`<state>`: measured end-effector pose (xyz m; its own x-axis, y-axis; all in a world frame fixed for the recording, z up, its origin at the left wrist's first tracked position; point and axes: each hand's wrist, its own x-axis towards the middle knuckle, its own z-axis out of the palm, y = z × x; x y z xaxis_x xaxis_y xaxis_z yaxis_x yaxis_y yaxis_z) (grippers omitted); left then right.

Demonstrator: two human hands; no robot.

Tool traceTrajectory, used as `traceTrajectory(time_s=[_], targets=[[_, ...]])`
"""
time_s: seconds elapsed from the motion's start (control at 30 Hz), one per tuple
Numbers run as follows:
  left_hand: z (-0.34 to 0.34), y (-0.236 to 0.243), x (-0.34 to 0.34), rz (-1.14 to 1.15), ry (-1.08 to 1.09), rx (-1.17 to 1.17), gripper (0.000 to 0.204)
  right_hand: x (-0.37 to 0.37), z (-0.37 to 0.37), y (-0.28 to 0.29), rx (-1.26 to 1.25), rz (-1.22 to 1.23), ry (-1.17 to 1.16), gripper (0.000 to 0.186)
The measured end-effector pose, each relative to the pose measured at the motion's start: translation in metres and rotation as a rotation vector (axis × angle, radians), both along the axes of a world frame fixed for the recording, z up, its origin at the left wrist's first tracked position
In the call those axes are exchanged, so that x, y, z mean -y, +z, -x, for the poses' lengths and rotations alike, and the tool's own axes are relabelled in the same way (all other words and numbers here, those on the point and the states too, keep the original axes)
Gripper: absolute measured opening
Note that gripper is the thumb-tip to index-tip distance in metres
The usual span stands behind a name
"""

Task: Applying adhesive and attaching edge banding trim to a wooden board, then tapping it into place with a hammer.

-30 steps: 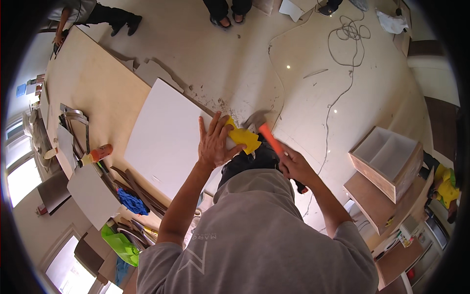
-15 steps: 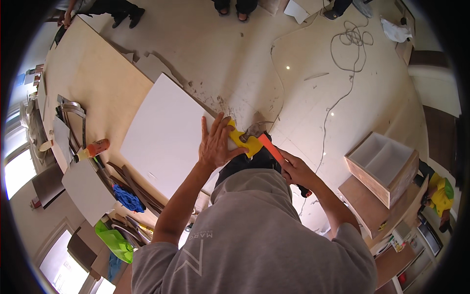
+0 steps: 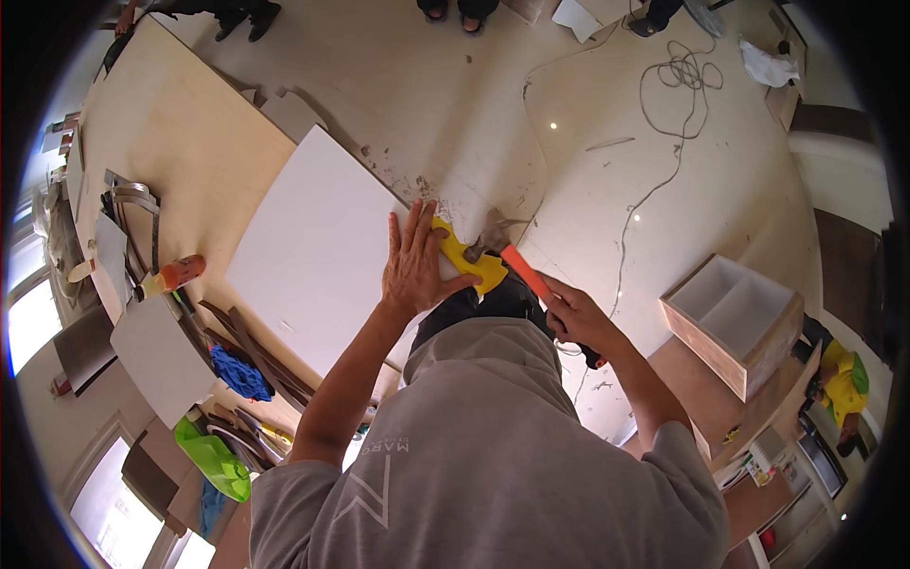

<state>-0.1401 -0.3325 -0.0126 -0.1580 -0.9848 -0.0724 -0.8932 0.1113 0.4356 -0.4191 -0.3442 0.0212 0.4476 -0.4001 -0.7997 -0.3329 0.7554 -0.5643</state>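
My left hand (image 3: 413, 264) lies spread on a white panel (image 3: 318, 251), fingers stretched out and the thumb against a floppy-looking yellow piece (image 3: 485, 273). That yellow piece runs along the panel's right edge; whether it is cloth or sheet material I cannot tell. In my right hand (image 3: 578, 318) is a hammer (image 3: 524, 268), gripped by its orange handle. Its metal head is over the yellow piece, close to the panel edge; whether they touch is unclear.
The panel rests on a large wooden board (image 3: 190, 133). An orange bottle (image 3: 182, 272), a blue cloth bundle (image 3: 239, 373) and dark strips lie at left. At right stands a two-compartment box (image 3: 730, 318). A cable (image 3: 678, 161) crosses the floor. Other people stand around the room's edges.
The hammer head has come left onto the yellow piece and is sharper than before, when it was motion-blurred. My left hand keeps its place on the panel.
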Motion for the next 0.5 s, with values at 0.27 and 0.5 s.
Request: traceTrajectory(time_s=[0.27, 0.5], targets=[[-0.001, 0.0, -0.002, 0.027, -0.006, -0.018, 0.081, -0.01, 0.001, -0.003, 0.029, -0.038, -0.073, 0.046], [0.0, 0.002, -0.003, 0.016, 0.018, -0.045, 0.083, -0.003, -0.003, -0.001, 0.015, 0.034, 0.094, 0.045]])
